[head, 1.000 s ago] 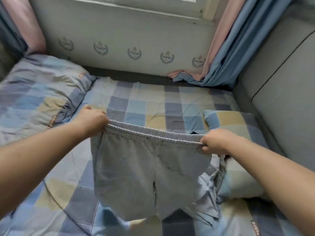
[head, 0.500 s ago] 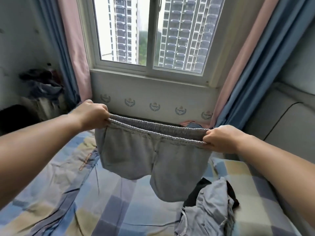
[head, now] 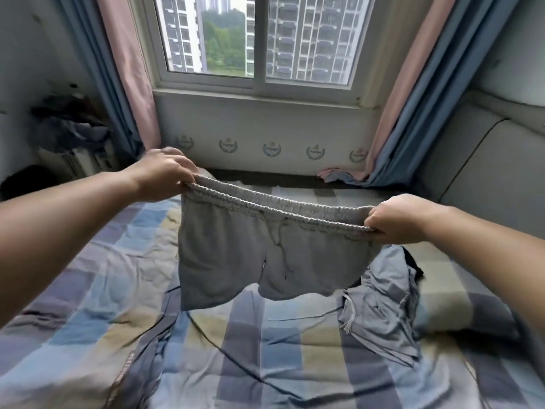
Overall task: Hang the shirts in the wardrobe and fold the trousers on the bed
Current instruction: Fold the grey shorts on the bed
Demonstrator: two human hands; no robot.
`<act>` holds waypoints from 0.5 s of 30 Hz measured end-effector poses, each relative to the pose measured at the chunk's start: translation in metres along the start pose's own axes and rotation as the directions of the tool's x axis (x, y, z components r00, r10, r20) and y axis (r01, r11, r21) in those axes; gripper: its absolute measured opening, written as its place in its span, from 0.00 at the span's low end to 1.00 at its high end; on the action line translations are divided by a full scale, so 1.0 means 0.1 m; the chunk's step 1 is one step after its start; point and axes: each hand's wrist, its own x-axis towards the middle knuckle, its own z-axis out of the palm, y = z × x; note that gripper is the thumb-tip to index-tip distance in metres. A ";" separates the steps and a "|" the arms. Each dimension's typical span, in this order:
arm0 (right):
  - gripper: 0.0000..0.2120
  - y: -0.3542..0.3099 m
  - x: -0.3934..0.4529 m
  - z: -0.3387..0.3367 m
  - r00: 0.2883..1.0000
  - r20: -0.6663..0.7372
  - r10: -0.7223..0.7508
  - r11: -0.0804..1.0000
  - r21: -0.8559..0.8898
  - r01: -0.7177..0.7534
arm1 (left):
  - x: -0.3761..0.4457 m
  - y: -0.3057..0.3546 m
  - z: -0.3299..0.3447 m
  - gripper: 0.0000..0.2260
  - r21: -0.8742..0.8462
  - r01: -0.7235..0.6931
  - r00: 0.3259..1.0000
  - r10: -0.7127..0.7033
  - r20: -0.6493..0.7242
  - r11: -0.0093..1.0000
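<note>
Your left hand [head: 160, 175], left of centre in the frame, pinches one end of the waistband of the grey shorts [head: 265, 246], its fingers [head: 182, 166] curled down over the elastic edge. Your right hand [head: 398, 219], right of centre and a little lower, grips the other end, fingers folded under so the band runs out from inside the fist. The waistband is stretched taut between the two hands and slopes down toward the right.

The shorts hang free in the middle of the frame, above the bed [head: 206, 349] and not touching it. They are light grey, with a gathered elastic waist, thin drawstrings dangling down the front and two short legs whose hems curl slightly.

Below and to the right, a crumpled grey-blue garment [head: 380, 314] lies on the checked bedcover, partly over a pillow [head: 454, 302], with something dark showing at its upper edge. Farther back, at the top of the frame, the window [head: 259, 39] sits between pink and blue curtains [head: 124, 69].
</note>
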 end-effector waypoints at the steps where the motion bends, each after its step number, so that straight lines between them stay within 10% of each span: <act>1: 0.14 -0.15 -0.02 -0.02 1.000 0.020 0.017 1.000 0.023 -0.018 | -0.13 -0.05 0.05 0.04 0.005 0.015 0.999 -0.015 0.040 1.000; 15: 0.13 -1.83 -0.67 0.49 0.998 -0.048 -0.037 0.965 0.258 0.048 | -2.04 0.45 0.42 0.07 -0.091 0.437 0.852 -0.379 0.362 0.895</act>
